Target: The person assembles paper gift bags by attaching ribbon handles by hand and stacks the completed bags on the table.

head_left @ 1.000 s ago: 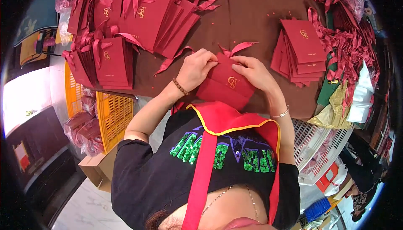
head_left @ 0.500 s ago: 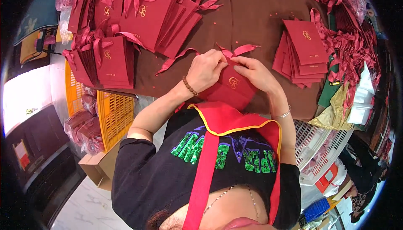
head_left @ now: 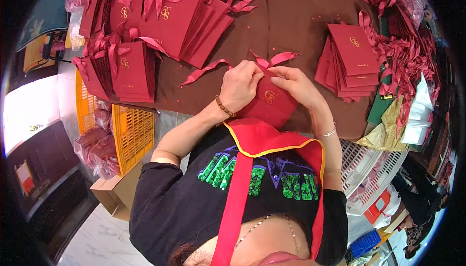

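A dark red paper bag (head_left: 268,107) with a gold emblem lies at the table's front edge, close to my apron. My left hand (head_left: 239,87), a beaded bracelet on its wrist, is closed in a pinch at the bag's top edge. My right hand (head_left: 297,87) grips the same edge from the other side, thumb over the front. Above the fingers a red ribbon (head_left: 285,58) sticks up and out to the right. Another ribbon length (head_left: 196,75) trails left on the brown cloth. Exactly what the left fingertips pinch is hidden.
Stacked red bags with ribbons (head_left: 167,25) fill the table's back left. A smaller fanned pile (head_left: 353,55) lies to the right, beside a heap of ribboned bags (head_left: 410,52). Yellow crates (head_left: 133,137) stand below left, a white basket (head_left: 371,174) below right.
My left wrist and forearm have shifted slightly to the right, the fingers staying at the bag's top edge. The right hand and the bag have hardly moved.
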Action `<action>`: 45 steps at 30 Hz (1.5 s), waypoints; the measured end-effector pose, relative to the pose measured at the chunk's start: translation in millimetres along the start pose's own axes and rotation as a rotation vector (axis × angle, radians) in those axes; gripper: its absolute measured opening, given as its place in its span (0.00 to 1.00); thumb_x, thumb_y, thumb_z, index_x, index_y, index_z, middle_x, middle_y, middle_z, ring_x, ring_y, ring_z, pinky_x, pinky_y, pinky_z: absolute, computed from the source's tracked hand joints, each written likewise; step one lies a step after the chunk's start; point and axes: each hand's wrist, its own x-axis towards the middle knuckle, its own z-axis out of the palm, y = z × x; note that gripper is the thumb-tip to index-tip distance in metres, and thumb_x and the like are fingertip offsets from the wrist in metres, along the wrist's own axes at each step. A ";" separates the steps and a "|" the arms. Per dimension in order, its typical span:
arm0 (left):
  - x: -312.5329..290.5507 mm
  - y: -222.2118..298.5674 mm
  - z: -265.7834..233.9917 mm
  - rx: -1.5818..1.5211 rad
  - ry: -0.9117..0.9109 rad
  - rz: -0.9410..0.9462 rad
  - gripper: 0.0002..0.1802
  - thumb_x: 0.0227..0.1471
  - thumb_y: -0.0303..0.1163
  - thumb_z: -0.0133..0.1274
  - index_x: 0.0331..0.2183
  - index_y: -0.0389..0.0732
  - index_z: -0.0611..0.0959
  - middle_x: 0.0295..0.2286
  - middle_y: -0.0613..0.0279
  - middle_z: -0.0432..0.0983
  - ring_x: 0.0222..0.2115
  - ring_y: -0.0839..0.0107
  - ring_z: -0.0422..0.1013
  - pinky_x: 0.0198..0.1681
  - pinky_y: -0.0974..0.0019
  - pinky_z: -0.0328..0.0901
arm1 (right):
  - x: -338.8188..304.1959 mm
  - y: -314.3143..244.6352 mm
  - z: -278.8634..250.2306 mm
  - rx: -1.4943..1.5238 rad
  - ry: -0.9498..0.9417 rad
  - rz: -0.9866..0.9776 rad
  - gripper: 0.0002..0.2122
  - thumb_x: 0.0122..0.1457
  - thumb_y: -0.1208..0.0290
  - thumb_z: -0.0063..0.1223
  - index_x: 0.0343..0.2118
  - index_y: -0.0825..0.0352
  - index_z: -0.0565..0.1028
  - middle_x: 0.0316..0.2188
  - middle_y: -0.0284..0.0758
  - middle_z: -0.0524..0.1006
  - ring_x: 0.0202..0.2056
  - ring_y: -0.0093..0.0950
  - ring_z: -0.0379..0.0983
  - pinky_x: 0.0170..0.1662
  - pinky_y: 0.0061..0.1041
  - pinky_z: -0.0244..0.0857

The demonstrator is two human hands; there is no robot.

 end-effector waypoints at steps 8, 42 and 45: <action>0.7 9.1 2.9 0.367 0.001 0.291 0.05 0.35 0.25 0.49 0.23 0.39 0.71 0.21 0.58 0.67 0.22 0.61 0.67 0.26 0.62 0.62 | -5.2 -14.3 7.8 -0.202 0.062 0.000 0.16 0.57 0.75 0.46 0.48 0.75 0.68 0.40 0.35 0.74 0.41 0.20 0.68 0.45 0.19 0.62; 102.2 10.0 -39.0 0.334 -1.214 0.164 0.14 0.50 0.44 0.46 0.32 0.49 0.81 0.42 0.66 0.69 0.50 0.64 0.58 0.48 0.55 0.53 | -32.9 -26.3 37.7 -0.526 0.395 -0.221 0.09 0.50 0.71 0.56 0.32 0.68 0.72 0.22 0.40 0.76 0.24 0.31 0.74 0.28 0.26 0.64; 110.7 4.0 -39.9 0.223 -1.334 0.204 0.14 0.49 0.44 0.47 0.33 0.48 0.82 0.42 0.66 0.69 0.50 0.62 0.58 0.47 0.54 0.55 | -31.7 -28.3 40.4 -0.538 0.378 -0.264 0.09 0.49 0.71 0.57 0.32 0.68 0.72 0.22 0.40 0.76 0.24 0.32 0.74 0.27 0.26 0.64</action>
